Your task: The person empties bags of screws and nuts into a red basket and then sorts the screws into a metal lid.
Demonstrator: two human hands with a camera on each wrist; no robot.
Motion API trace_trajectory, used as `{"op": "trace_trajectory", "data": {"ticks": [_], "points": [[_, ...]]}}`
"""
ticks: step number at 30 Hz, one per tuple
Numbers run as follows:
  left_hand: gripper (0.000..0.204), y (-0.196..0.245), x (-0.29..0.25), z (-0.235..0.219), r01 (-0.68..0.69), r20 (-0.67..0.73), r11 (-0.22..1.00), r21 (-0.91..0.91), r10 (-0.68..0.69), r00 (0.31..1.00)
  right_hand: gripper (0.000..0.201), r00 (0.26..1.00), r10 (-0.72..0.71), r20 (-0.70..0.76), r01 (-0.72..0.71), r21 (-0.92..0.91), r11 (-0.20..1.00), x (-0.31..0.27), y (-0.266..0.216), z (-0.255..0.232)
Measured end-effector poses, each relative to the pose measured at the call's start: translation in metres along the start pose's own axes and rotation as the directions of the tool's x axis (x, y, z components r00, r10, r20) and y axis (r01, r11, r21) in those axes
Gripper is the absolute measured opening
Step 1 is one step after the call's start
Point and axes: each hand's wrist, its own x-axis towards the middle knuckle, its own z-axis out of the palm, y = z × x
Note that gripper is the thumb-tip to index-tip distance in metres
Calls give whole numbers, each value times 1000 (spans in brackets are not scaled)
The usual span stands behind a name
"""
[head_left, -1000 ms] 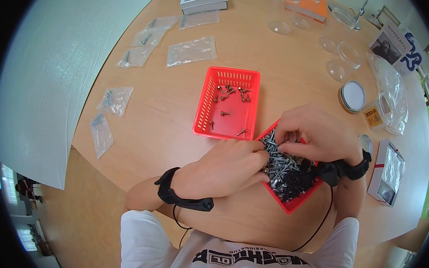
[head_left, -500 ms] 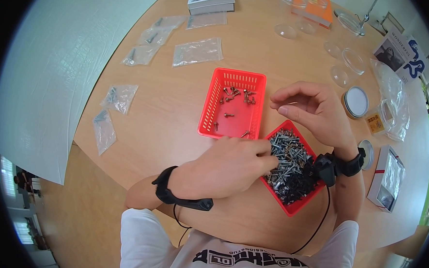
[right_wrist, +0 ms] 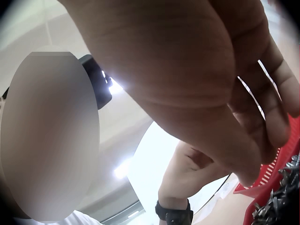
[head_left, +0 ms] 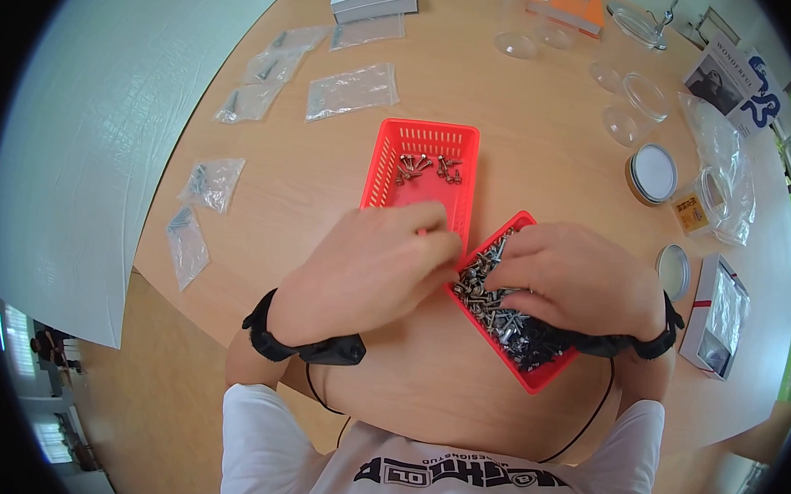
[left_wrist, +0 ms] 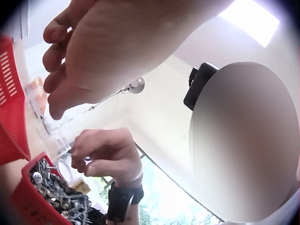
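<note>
My left hand [head_left: 372, 268] hovers at the near end of a red slotted basket [head_left: 382, 170], fingers loosely bent and nothing showing between them in the left wrist view. Several brownish hex-head screws [head_left: 413, 166] lie toward that basket's far end; my hand hides its near part. A second red basket [head_left: 542, 381] sits close by on the right, tilted at an angle, filled with mixed silver screws [head_left: 475, 292] and small black pieces [head_left: 533, 345]. Above this pile is my right hand [head_left: 582, 279], its fingers relaxed and thumb apart, with no piece visible in its grasp.
Small clear bags [head_left: 211, 184] with screws lie at the left, a flatter bag [head_left: 353, 93] beyond. On the right stand a round tin [head_left: 653, 175], a clear labelled jar [head_left: 700, 209], a lid [head_left: 672, 271] and a white box [head_left: 716, 317]. Books [head_left: 374, 0] and clear containers [head_left: 516, 44] are farther back.
My left hand moved from the screw pile to over the slotted basket's near end. My right hand rose away from the pile, then came back down over it.
</note>
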Motion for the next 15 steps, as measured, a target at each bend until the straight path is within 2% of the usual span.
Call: {"op": "trace_trajectory", "data": {"ticks": [1, 4, 10, 15], "points": [[19, 3, 0, 1, -31, 84, 999, -30, 33, 996, 16, 1000, 2, 29, -3, 10, 1000, 0, -4, 2], [21, 8, -1, 10, 10, 229, 999, 36, -18, 973, 10, 993, 20, 115, -21, 3, 1000, 4, -16, 9], [26, 4, 0, 21, 27, 254, 996, 80, -46, 966, 14, 981, 33, 190, -21, -61, 998, 8, -15, 15], [26, 1, 3, 19, 24, 272, 1000, -6, -22, 962, 14, 983, 36, 181, -25, -65, 998, 10, -16, 18]]}}
